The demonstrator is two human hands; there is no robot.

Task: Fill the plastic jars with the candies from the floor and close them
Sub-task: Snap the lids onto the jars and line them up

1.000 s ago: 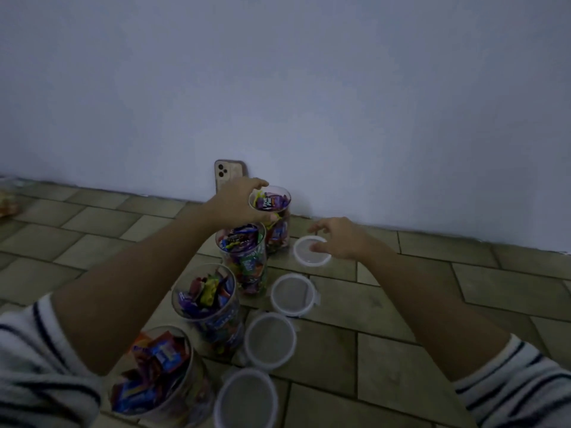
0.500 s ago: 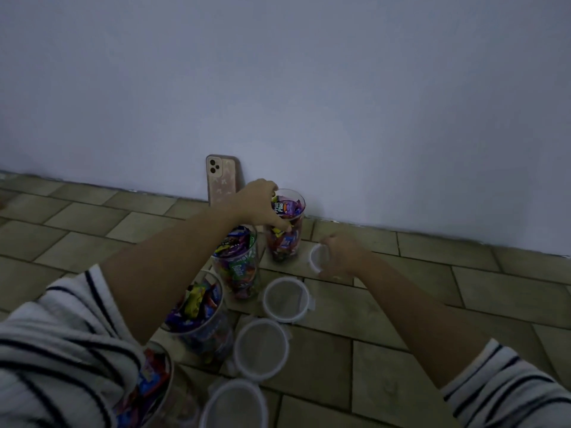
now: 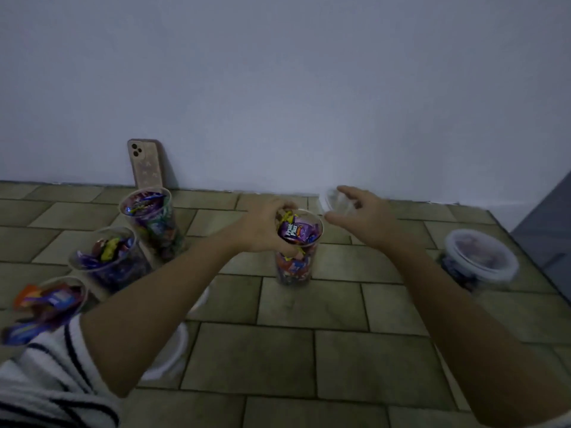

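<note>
My left hand (image 3: pixel 262 228) grips the rim of a clear plastic jar (image 3: pixel 296 261) full of wrapped candies, standing on the tiled floor in the middle. Just right of it, my right hand (image 3: pixel 361 214) holds a clear round lid (image 3: pixel 335 200) a little above and beside the jar's open mouth. Three more open, candy-filled jars stand in a diagonal row at the left: the far jar (image 3: pixel 151 220), the middle jar (image 3: pixel 108 257) and the near jar (image 3: pixel 46 304). A closed jar (image 3: pixel 479 261) with its lid on stands at the right.
A phone (image 3: pixel 145 163) leans upright against the white wall behind the far jar. Loose white lids (image 3: pixel 167 356) lie on the floor, mostly hidden under my left forearm. A dark panel (image 3: pixel 553 230) sits at the far right edge.
My left hand has carried the far jar out of the row to the right. My right hand has picked a lid off the floor and brought it beside that jar. The view swung right.
</note>
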